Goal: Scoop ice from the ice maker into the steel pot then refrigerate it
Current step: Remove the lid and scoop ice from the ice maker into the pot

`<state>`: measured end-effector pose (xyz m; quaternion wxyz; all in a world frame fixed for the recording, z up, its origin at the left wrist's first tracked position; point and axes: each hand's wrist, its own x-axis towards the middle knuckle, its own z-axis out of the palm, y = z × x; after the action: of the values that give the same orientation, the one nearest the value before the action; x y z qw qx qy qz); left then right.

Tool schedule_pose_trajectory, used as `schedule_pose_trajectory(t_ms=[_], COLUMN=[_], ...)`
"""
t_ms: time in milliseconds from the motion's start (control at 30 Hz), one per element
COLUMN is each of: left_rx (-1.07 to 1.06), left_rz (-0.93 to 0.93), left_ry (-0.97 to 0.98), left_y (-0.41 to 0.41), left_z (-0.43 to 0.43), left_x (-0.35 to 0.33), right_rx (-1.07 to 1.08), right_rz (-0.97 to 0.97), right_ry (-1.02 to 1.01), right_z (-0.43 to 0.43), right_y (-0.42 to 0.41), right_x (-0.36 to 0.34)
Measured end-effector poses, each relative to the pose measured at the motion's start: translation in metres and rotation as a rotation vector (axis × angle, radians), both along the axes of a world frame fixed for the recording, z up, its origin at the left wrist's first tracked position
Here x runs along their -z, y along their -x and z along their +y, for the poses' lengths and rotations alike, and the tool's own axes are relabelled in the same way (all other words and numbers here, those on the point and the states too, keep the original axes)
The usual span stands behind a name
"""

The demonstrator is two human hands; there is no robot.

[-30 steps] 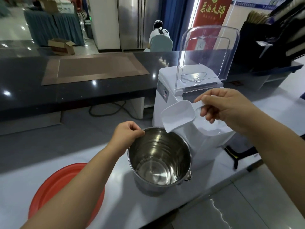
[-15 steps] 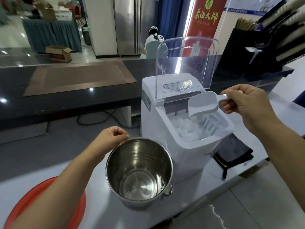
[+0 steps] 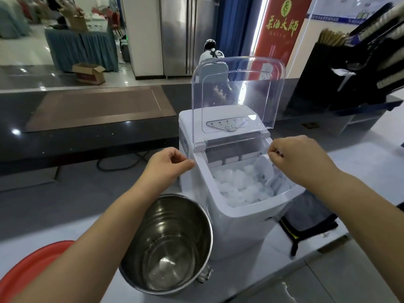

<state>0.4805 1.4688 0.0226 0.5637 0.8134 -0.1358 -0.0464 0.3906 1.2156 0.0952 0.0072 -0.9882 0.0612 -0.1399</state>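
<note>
The white ice maker (image 3: 238, 232) stands on the counter with its clear lid (image 3: 238, 92) raised. Its bin is full of ice cubes (image 3: 238, 184). My right hand (image 3: 301, 160) grips the handle of a white plastic scoop (image 3: 265, 171), whose bowl is pushed down into the ice at the bin's right side. The steel pot (image 3: 175, 224) sits in front of the machine on the left, with a few glinting bits at its bottom. My left hand (image 3: 168, 165) hovers above the pot beside the machine's upper left corner, its fingers curled and holding nothing.
A red basin (image 3: 26, 270) lies at the lower left. A dark folded cloth (image 3: 306, 221) sits right of the ice maker. Behind runs a black counter (image 3: 65, 145), with a steel refrigerator (image 3: 188, 36) farther back. A black rack (image 3: 349, 68) stands at the right.
My right hand carried the scoop from above the pot back over the bin and down into the ice. My left hand left the pot rim and rose beside the machine.
</note>
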Motion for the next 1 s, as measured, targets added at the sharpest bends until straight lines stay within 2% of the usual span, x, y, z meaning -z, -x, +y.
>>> schedule_pose_trajectory(t_ms=[100,233,333,800,933,1000], left_rx=[0.018,0.024,0.027,0.062,0.063,0.058], left_rz=[0.036,0.060,0.078,0.168,0.193,0.195], left_ry=[0.000,0.008,0.019,0.067,0.095,0.098], left_y=[-0.003,-0.005,-0.005,-0.011,-0.013,-0.013], left_z=[-0.011,-0.016,-0.016,-0.017,-0.018,-0.018], left_x=[-0.002,-0.002,-0.002,0.003,0.005,0.006], right_rx=[0.030,0.114,0.149,0.190,0.184,0.171], right_rz=[0.043,0.169,0.209,0.298,0.307,0.324], right_ry=[-0.134,-0.499,-0.628,-0.861,-0.837,-0.742], right_z=[-0.005,-0.016,-0.022,-0.044,-0.043,-0.041], right_y=[-0.005,-0.009,-0.010,-0.020,-0.021,-0.019], right_x=[-0.003,-0.012,-0.017,-0.031,-0.032,-0.030])
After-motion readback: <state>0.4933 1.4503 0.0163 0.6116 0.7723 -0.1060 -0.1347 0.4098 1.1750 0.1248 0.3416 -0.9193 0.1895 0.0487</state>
